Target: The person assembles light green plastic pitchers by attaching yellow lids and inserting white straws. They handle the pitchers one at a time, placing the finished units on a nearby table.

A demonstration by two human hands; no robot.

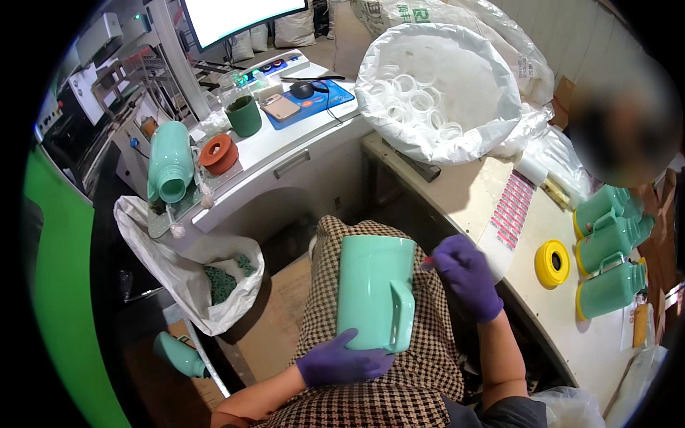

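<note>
My left hand point(346, 362), in a purple glove, grips the lower end of a mint-green jug shell point(374, 292) over my lap. The shell's loop handle points right, and its wide end faces away from me. To the right of the shell, my purple-gloved right hand point(467, 274) is closed in a pinch. A small red piece point(427, 263), which looks like a label, sticks out from its fingertips, apart from the shell. A strip of red labels point(512, 210) lies on the right-hand table beside that hand.
A yellow ring point(552, 263) and several finished green jugs point(610, 285) stand at the right. A white-lined tub point(499, 128) holds clear rings. At the left are another green shell point(170, 160), an orange spool point(218, 153) and a white sack point(239, 299) of green scraps. Another person is at the right edge.
</note>
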